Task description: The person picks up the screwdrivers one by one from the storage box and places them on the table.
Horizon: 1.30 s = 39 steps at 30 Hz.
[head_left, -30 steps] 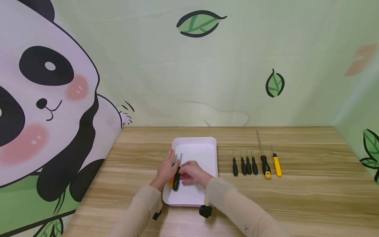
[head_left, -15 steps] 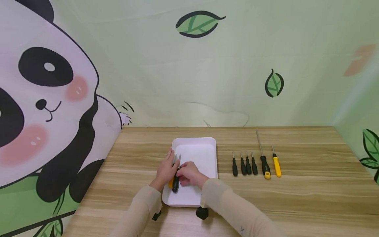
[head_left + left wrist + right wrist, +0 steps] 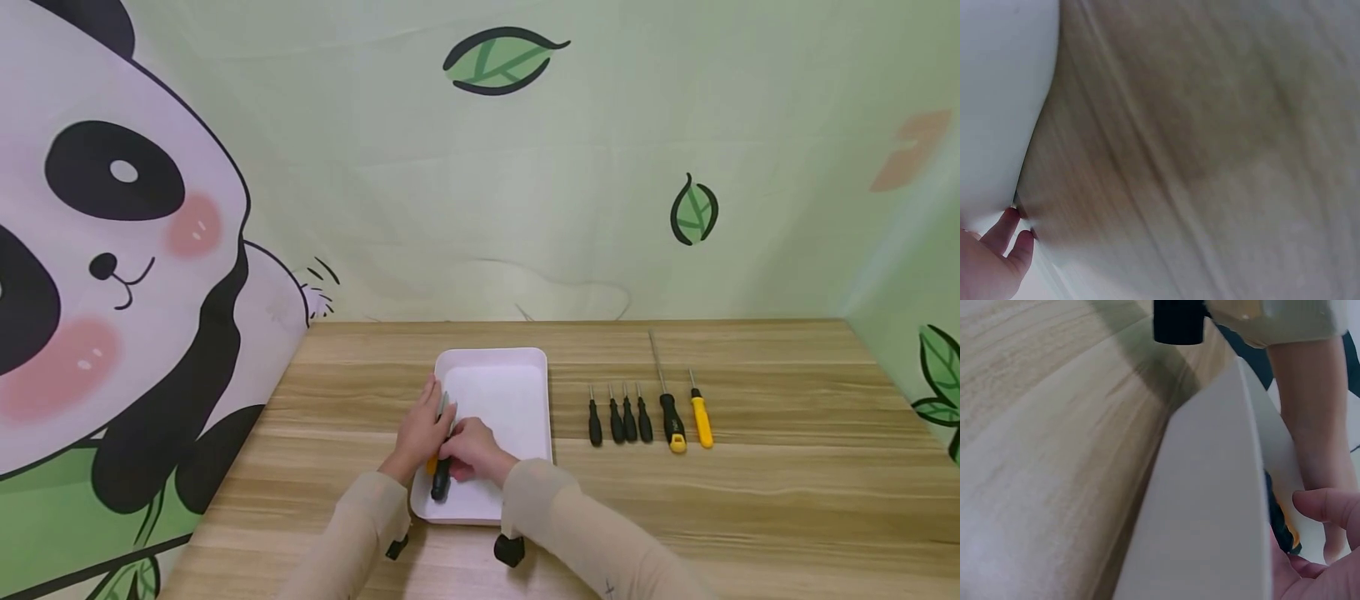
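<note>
A white tray [image 3: 517, 387] stands on the wooden table. Inside it, along the left wall, lie a black-handled screwdriver [image 3: 440, 483] and a yellow-handled screwdriver [image 3: 432, 464], the latter mostly covered. My left hand [image 3: 418, 435] holds the tray's left wall, its fingers reaching over the rim; in the left wrist view the fingertips [image 3: 1010, 215] touch the outer side. With thumb and fingers, my right hand [image 3: 474, 448] pinches the black screwdriver's handle. Dark and orange handle parts [image 3: 1282, 522] show beside that hand in the right wrist view; the shaft is largely hidden.
To the right of the tray, several small black screwdrivers [image 3: 596, 423] lie in a row. Beyond them are a long black-and-yellow screwdriver [image 3: 672, 423] and a short yellow one [image 3: 702, 422]. A printed cloth [image 3: 570, 167] hangs behind the table.
My right hand has moved left and toward me, and the black screwdriver has slid toward me in the tray. The left hand stays in place on the rim.
</note>
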Available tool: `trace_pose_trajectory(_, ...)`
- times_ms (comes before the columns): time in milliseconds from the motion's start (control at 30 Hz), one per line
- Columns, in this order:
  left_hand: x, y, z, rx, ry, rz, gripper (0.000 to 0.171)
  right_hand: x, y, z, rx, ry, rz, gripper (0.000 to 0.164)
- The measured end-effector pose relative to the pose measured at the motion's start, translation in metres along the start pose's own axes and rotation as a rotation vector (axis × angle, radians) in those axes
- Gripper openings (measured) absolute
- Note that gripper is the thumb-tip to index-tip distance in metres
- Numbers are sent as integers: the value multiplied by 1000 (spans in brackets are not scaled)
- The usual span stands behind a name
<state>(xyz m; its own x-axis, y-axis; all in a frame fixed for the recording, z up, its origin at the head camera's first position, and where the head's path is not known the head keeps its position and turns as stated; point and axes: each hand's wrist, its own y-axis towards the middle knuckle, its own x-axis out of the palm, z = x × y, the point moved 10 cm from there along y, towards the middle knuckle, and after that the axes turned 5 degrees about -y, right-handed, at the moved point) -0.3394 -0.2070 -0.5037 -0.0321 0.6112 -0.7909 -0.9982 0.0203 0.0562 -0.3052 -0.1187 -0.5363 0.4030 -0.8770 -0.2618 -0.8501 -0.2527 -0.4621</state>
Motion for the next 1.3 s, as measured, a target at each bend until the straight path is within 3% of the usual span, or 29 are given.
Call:
trace_pose_trajectory(667,0,-2,1,-3,20,6,57,6,-9,-15,-194,-227,126,53)
trace_pose_trajectory(1000,1,-2,1,-13,13,-7,57,4,-10,-10,-151,-165,151,64)
trace_pose_trajectory(1300,2,-1,0,-14,9,-15,58,2,-11,-6,-117,-57,117,58)
